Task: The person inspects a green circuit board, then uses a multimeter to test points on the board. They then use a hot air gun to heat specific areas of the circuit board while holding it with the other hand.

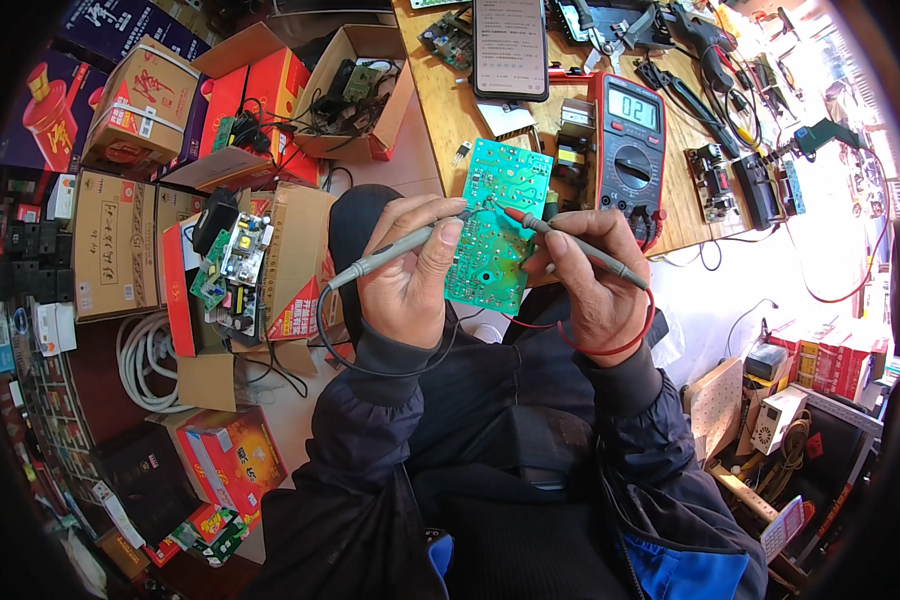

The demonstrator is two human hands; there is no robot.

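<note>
Two sleeves (355, 445), hands (410, 285), probes (382, 256); one board (487, 262)

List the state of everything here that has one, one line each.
Left hand: pinching black-lead probe
Right hand: pinching red-lead probe
Green circuit board: soldered face toward the camera
Digital multimeter: on, digits showing
Smartphone: screen lit
Box of tangled electronics: open on top
White-strapped carton: shut
Pale cable: coiled
</note>
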